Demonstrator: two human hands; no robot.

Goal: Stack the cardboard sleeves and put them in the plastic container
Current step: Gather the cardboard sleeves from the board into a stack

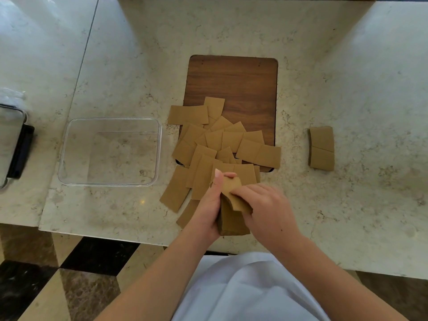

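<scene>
Several flat brown cardboard sleeves lie scattered over the near end of a wooden board and the marble counter. My left hand grips a thick stack of sleeves held on edge near the counter's front. My right hand presses a single sleeve onto the top of that stack. The clear plastic container stands to the left with nothing in it. A small separate pile of sleeves lies to the right.
At the far left edge sits another clear container with a dark latch and some crumpled plastic. The counter's front edge runs just below my hands, with tiled floor beneath.
</scene>
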